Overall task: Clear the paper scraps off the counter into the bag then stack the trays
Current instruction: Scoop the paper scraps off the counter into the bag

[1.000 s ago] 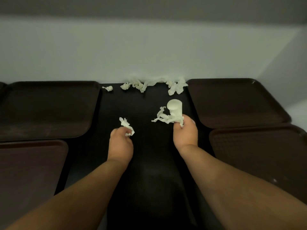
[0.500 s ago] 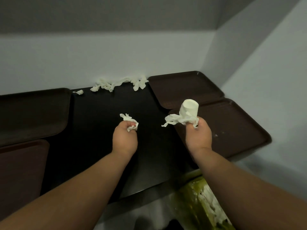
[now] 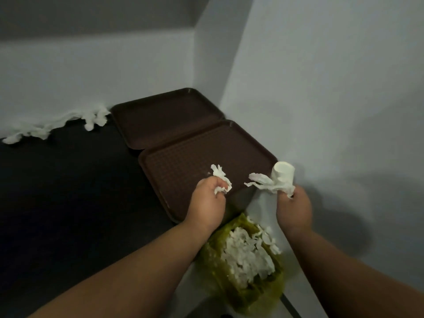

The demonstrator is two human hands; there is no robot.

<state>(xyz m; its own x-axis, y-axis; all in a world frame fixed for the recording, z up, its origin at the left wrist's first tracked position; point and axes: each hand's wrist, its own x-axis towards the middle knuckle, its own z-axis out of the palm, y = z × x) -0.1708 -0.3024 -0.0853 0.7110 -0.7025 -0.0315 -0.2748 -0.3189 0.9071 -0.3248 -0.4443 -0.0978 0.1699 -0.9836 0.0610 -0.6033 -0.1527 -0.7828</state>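
Past counter point(image 3: 68, 191), near-upright paper roll point(image 3: 283, 174) in right hand point(image 3: 294, 212), scrap point(image 3: 220, 177) in left hand point(image 3: 206, 207)

Dark, near-black tabletop point(image 3: 68, 191) fills the left. Behind it: pale grey back wall point(image 3: 91, 72) w/ a darker grey band point(image 3: 91, 12) across its top. Right of the tabletop, a 2nd pale side wall point(image 3: 332, 88) meets the back wall in a corner above the tabletop's far right end. Light dim & soft. Blurry shadow point(image 3: 339, 214) on the pale surface right of the tabletop's near edge.

Pale grey back wall point(image 3: 91, 72), lighter side wall point(image 3: 332, 88), soft shadow point(image 3: 339, 198) on it
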